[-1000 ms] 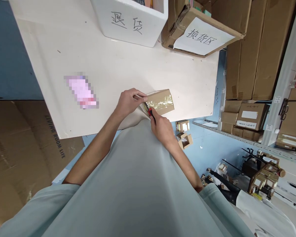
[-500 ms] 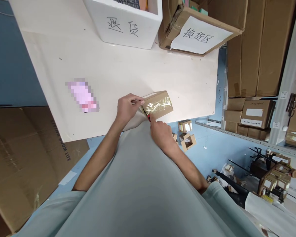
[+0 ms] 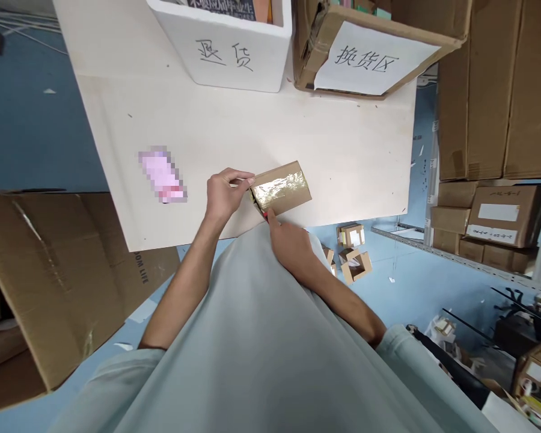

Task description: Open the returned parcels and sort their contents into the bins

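A small cardboard box [image 3: 282,187], with shiny clear tape over its side, lies near the front edge of the white table. My left hand [image 3: 228,192] pinches the box's left end between thumb and fingers. Closed low at that same end, my right hand [image 3: 293,246] has its index finger stretched along a small red tool [image 3: 265,214], which looks like a utility knife. Most of this tool is hidden under the hand. A dark gap shows along the box's left edge, beside the tool.
A white foam bin [image 3: 238,60] and an open carton [image 3: 379,60] with a paper sign stand at the table's back. A blurred pink object [image 3: 162,175] lies left. Small boxes [image 3: 355,264] sit on the floor; a large carton [image 3: 72,270] stands left, shelved cartons [image 3: 496,213] right.
The camera view has shifted, so the table and shelves appear farther right. Both hands keep their hold at the box's left end, and the box has tilted slightly.
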Demonstrator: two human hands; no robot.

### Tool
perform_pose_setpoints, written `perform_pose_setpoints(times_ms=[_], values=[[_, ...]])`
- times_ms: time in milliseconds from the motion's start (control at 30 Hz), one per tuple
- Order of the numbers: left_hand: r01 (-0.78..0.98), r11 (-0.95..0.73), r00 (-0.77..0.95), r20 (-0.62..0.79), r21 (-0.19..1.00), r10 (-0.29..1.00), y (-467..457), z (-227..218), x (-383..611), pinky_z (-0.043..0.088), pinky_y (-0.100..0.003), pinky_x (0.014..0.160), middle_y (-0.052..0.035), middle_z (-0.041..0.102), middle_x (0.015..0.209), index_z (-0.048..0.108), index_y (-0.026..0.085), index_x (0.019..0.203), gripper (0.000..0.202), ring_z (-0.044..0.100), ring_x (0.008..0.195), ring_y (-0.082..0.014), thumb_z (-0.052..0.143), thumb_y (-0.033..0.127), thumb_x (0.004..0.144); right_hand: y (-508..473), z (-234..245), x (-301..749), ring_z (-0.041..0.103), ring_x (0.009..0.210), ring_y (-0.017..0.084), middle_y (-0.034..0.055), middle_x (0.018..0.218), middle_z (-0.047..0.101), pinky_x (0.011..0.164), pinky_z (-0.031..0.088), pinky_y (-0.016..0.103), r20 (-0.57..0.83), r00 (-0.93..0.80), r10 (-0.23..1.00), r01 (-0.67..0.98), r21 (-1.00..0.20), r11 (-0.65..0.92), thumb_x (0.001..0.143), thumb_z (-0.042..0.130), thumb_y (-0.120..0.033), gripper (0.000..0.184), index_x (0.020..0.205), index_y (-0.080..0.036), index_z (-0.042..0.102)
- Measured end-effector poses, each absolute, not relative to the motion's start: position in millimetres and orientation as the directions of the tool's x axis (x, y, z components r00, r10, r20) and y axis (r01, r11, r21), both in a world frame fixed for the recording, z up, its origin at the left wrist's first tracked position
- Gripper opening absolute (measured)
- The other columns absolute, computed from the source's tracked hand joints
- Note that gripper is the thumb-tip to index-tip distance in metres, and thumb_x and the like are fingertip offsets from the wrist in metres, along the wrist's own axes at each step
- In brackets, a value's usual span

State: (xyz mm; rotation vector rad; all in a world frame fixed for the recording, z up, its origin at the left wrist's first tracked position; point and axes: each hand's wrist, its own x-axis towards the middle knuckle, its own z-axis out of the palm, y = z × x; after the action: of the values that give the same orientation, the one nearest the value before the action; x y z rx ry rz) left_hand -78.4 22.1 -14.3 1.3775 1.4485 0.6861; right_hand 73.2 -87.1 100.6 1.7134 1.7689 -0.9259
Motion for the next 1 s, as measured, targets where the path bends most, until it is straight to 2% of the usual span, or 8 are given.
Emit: perform_pose_setpoints(times_ms=[100,233,367,533,700,767,867,1000], values=[[0.422,0.196,0.091,-0.256,0.885,0.962,23.8,-13.6,-77.0,0.062,-0.038,0.097,-0.0072,0.083,0.111,0.085,0.022,0.101,0.02,0.075,0.1,-0.0231,0.073,0.036,0.092,-95.7,114.5,92.9,0.079,0.098,0.028,0.0155,0.114,0.081,0.084,0.06,0.035,-0.752,-0.094,0.653,0.983,-0.176,-0.061,0.113,0.036,-0.017,0.066,0.179,-0.022,0.027],[0.489,0.194,0.048,-0.249,0.85,0.967,16.2,-3.9,-70.1,0.061,-0.042,0.101,-0.0072,0.081,0.114,0.083,0.023,0.106,0.022,0.075,0.108,-0.0263,0.071,0.038,0.095,-97.8,122.0,136.3,0.078,0.102,0.027,0.0133,0.123,0.081,0.085,0.057,0.033,-0.689,-0.013,0.724,0.959,-0.214,-0.187,0.119,0.033,-0.032,0.06,0.178,-0.025,0.028],[0.601,0.043,0.046,-0.088,0.798,0.995,3.5,14.5,-36.2,0.053,-0.053,0.117,-0.0082,0.078,0.125,0.081,0.027,0.114,0.022,0.068,0.126,-0.0318,0.067,0.037,0.1,-88.4,109.9,183.1,0.078,0.103,0.028,0.0131,0.123,0.082,0.085,0.056,0.033,-0.598,0.131,0.791,0.906,-0.252,-0.34,0.119,0.031,-0.031,0.057,0.175,-0.02,0.035],[0.639,-0.149,0.241,-0.012,0.755,0.97,-2.7,18.6,23.8,0.036,-0.064,0.131,-0.008,0.072,0.136,0.078,0.031,0.119,0.023,0.055,0.148,-0.0362,0.062,0.039,0.105,-76.0,96.4,216.6,0.076,0.113,0.03,0.0151,0.137,0.078,0.091,0.059,0.037,-0.541,0.152,0.827,0.872,-0.321,-0.37,0.116,0.034,-0.028,0.058,0.173,-0.017,0.037],[0.644,-0.144,0.241,-0.021,0.751,0.97,-1.7,3.4,40.0,0.036,-0.062,0.132,-0.0106,0.069,0.137,0.076,0.028,0.112,0.025,0.066,0.13,-0.0307,0.055,0.042,0.11,-61.6,87.0,222.3,0.075,0.109,0.029,0.0142,0.137,0.077,0.092,0.058,0.037,-0.576,0.034,0.817,0.87,-0.386,-0.308,0.116,0.033,-0.028,0.06,0.175,-0.018,0.034],[0.644,-0.128,0.228,-0.03,0.754,0.973,-1.8,-0.9,38.4,0.034,-0.063,0.133,-0.0101,0.069,0.138,0.076,0.029,0.112,0.024,0.065,0.13,-0.0306,0.056,0.042,0.109,-55.4,83.2,220.3,0.074,0.106,0.028,0.0132,0.132,0.078,0.09,0.056,0.035,-0.591,-0.025,0.806,0.876,-0.402,-0.267,0.116,0.031,-0.028,0.06,0.176,-0.019,0.033],[0.649,-0.11,0.211,-0.039,0.753,0.977,-1.6,-4.0,37.2,0.03,-0.066,0.134,-0.0088,0.07,0.14,0.076,0.03,0.114,0.023,0.064,0.132,-0.0305,0.057,0.043,0.109,-48.2,81.5,214.7,0.073,0.103,0.026,0.0126,0.127,0.077,0.089,0.055,0.034,-0.619,-0.054,0.783,0.906,-0.361,-0.222,0.118,0.028,-0.028,0.06,0.177,-0.021,0.03],[0.656,-0.104,0.202,-0.041,0.747,0.978,-0.8,-4.5,38.7,0.032,-0.064,0.134,-0.0083,0.069,0.14,0.075,0.03,0.112,0.025,0.065,0.131,-0.0294,0.056,0.045,0.11,-45.1,89.2,202.6,0.075,0.099,0.027,0.0144,0.122,0.077,0.088,0.056,0.036,-0.675,-0.024,0.737,0.95,-0.246,-0.195,0.117,0.027,-0.025,0.063,0.18,-0.021,0.02]])
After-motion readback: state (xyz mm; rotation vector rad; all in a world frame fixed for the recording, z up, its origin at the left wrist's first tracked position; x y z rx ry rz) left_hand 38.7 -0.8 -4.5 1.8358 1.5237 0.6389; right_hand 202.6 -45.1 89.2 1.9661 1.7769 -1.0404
